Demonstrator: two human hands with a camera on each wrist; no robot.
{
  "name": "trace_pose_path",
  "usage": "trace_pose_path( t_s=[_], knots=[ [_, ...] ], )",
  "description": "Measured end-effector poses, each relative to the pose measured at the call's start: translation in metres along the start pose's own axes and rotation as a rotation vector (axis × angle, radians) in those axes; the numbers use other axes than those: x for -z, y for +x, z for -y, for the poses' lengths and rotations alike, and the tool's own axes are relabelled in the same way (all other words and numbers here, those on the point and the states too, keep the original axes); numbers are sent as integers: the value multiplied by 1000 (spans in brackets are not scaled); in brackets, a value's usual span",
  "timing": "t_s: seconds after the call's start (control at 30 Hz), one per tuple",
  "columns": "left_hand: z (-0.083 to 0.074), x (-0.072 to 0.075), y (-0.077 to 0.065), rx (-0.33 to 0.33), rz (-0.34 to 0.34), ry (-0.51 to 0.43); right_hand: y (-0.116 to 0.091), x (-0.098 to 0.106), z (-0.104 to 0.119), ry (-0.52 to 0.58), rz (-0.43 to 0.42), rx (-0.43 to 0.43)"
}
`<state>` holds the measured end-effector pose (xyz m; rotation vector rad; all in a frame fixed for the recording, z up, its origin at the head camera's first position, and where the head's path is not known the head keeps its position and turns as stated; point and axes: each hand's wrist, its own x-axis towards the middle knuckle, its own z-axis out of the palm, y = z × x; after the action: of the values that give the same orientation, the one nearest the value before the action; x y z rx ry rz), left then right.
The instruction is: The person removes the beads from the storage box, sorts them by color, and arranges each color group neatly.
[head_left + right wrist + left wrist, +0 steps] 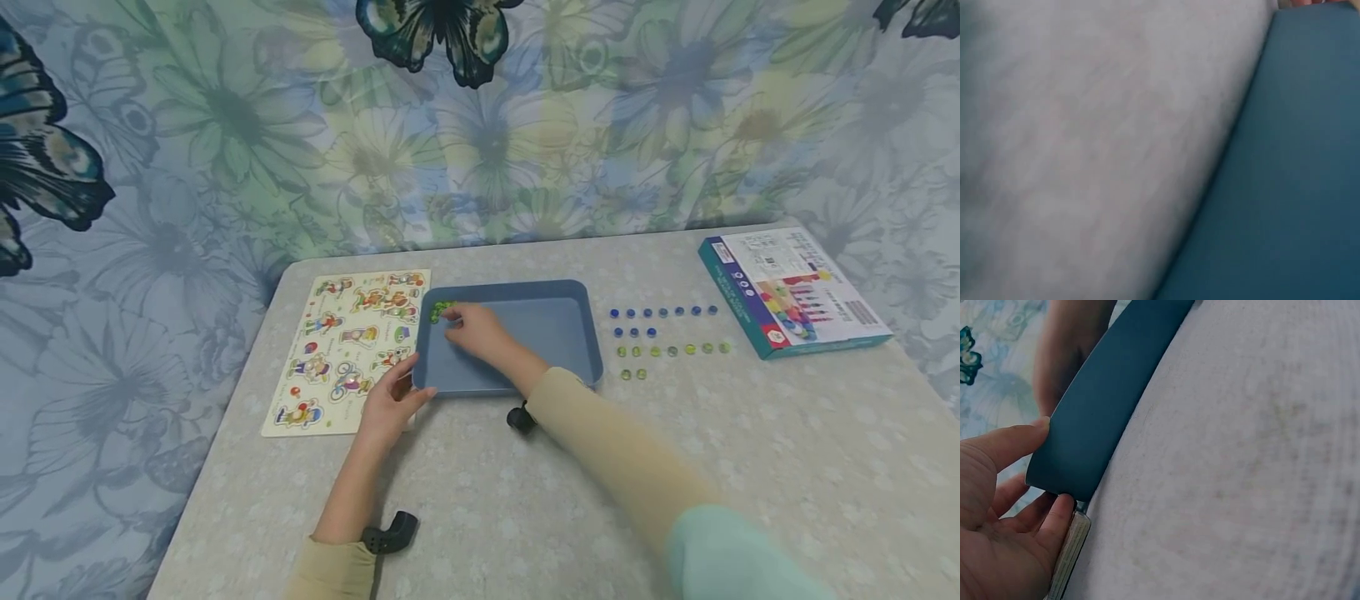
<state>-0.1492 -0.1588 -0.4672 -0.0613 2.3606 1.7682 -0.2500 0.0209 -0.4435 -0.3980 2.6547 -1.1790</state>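
The blue-grey tray (517, 287) lies mid-table, a cluster of green marbles (437, 312) in its far left corner. My right hand (480, 333) reaches over the tray, its fingertips right at those marbles; I cannot tell whether it pinches one. At the near left corner my left hand (387, 406) holds the tray. The left wrist view shows its thumb (1025, 437) against the tray's near wall (1100, 406) and the other fingers bent around the corner. The right wrist view has mostly the tray's wall (1285, 175), with the right hand out of frame.
Left of the tray, close against it, lies a cream board (337, 350) with colourful printed figures. To the right are rows of blue marbles (647, 313) and yellow-green marbles (672, 351). A flat box (795, 292) lies near the table's far right. A flowered wall stands behind.
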Motion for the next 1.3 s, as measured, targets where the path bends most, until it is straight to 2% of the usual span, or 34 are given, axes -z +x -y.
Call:
trace_pose_path(
  t_s=[0.17,0.3,0.4,0.43,0.53,0.77,0.93,1.13,1.3],
  knots=[
    [-1,1,-1,-8,0,-9,11,-9,1,8,-18,-1],
    [-12,2,-7,15,10,-24,16,-15,2,46,-24,-1],
    [-13,2,-6,18,22,-42,19,-17,2,50,-33,-14],
    [-9,2,-4,12,23,-47,20,-18,3,47,-41,-16],
    [-1,2,-1,-10,24,-45,23,-21,6,3,-66,-25],
    [-1,1,-2,-18,2,-28,22,-32,14,-201,-78,3],
    [-2,1,-2,-18,0,-30,16,-32,16,-246,-63,28],
    [-1,1,-2,-22,-2,-24,3,-20,15,-178,-26,92],
    [0,1,-1,-25,7,-30,-16,5,13,-12,11,112]
  ],
)
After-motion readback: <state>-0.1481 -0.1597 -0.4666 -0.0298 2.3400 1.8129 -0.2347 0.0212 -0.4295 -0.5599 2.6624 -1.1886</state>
